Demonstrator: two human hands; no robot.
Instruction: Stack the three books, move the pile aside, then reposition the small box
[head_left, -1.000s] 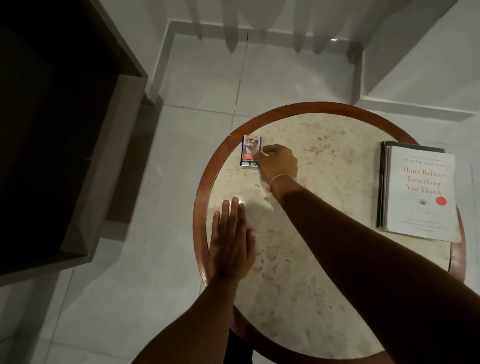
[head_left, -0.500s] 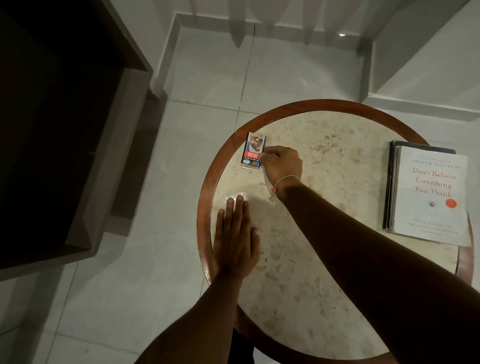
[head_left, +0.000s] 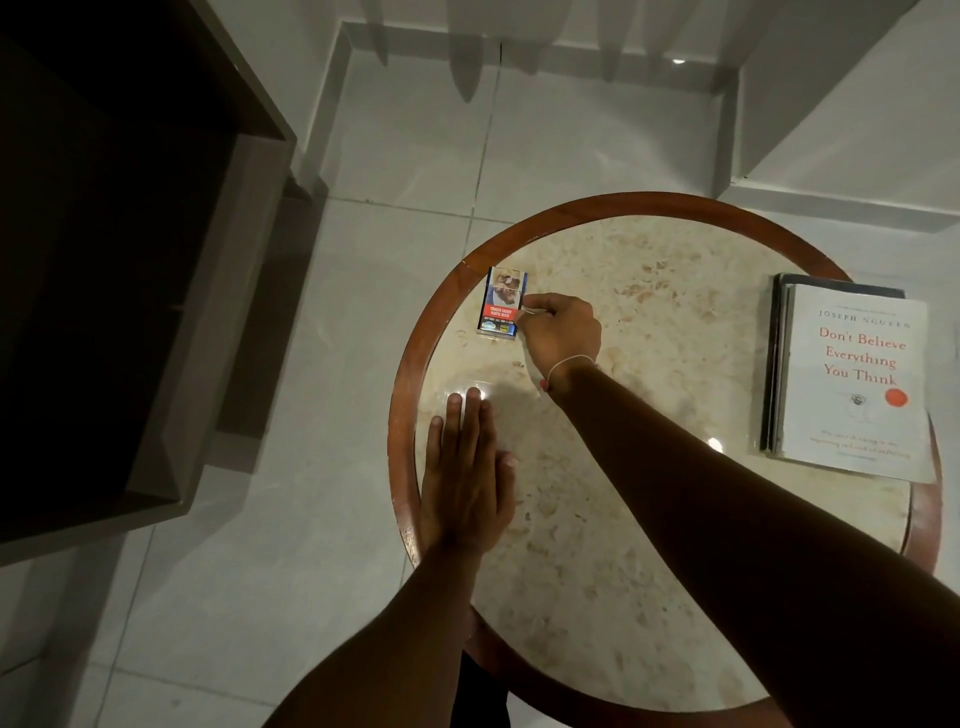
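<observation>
A small box (head_left: 501, 304) with a red and blue label lies flat on the round table (head_left: 623, 205), near its far-left rim. My right hand (head_left: 563, 332) reaches across the table, and its curled fingertips pinch the box's right edge. Palm down, my left hand (head_left: 465, 473) rests flat on the tabletop near the left rim, holding nothing. The pile of books (head_left: 857, 379) sits at the table's right edge, a white-covered book on top and darker ones showing beneath it.
The table has a pale stone top inside a brown wooden rim. A dark cabinet (head_left: 130, 260) stands to the left on the tiled floor. White walls and a step (head_left: 831, 156) lie beyond the table.
My right hand has drawn back slightly to the right, so it covers less of the box. My left hand stays flat on the table. The view has shifted a little.
</observation>
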